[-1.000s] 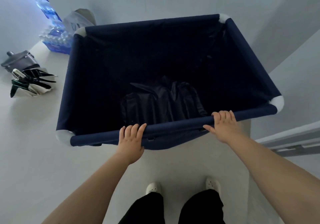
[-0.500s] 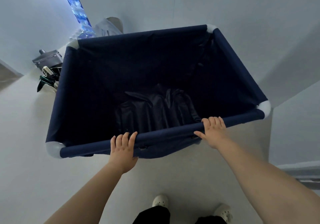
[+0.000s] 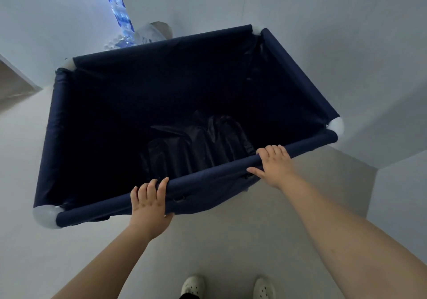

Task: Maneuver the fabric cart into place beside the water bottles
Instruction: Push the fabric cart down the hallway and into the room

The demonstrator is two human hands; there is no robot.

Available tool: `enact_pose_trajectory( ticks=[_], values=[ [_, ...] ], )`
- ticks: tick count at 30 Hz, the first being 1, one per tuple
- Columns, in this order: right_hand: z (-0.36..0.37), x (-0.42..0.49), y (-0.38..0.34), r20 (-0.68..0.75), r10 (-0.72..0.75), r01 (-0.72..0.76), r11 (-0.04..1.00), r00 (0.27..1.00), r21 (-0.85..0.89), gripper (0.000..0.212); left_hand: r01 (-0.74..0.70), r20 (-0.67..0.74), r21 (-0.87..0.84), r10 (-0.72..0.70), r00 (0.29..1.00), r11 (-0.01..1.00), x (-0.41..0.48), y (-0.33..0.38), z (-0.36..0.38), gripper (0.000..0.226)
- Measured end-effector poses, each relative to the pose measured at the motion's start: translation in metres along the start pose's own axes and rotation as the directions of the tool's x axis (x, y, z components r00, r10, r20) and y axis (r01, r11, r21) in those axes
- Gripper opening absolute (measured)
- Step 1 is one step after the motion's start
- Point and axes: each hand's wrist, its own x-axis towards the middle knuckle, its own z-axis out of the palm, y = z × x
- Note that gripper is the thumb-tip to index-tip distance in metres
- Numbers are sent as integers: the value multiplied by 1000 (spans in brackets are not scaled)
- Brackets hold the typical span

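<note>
- Head view: your left hand and right hand both grip the near top rail of the fabric cart.
- Left hand: fingers curled over the rail left of its middle, thumb tucked beneath the rail.
- Right hand: fingers hooked over the rail right of its middle, thumb stretched along the rail's outer face.
- Fabric cart: navy, open-topped, with white corner joints. It stands on the pale floor directly ahead of you, its right side close to the wall.
- Water bottles: a tall blue stack just beyond the cart's far left corner, partly hidden by the far rail. You cannot tell whether cart and stack touch.
- Clear plastic wrap: beside the bottles, behind the far rail.
- Dark crumpled sheet: lying on the cart's bottom, toward the near side.
- White shoes: at the lower edge, behind the cart.
</note>
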Motion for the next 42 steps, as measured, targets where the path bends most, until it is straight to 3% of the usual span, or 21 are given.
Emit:
enact_pose_trajectory(
  ticks=[7,14,29,42],
  values=[
    [-2,8,58,-49,-44,47,997,998,56,67,26,-61,0,-26,998,1000,21,53,3,99],
    [9,-20,122,-90,0,8,996,996,87,63,-37,-56,4,37,998,999,33,112,-4,101],
    [26,-136,279,32,295,-296,952,955,74,67,-309,-14,15,309,951,951,50,284,-18,92],
    [47,-264,348,100,535,-544,833,839,105,65,-566,0,70,568,823,821,39,394,-22,86]
  ],
)
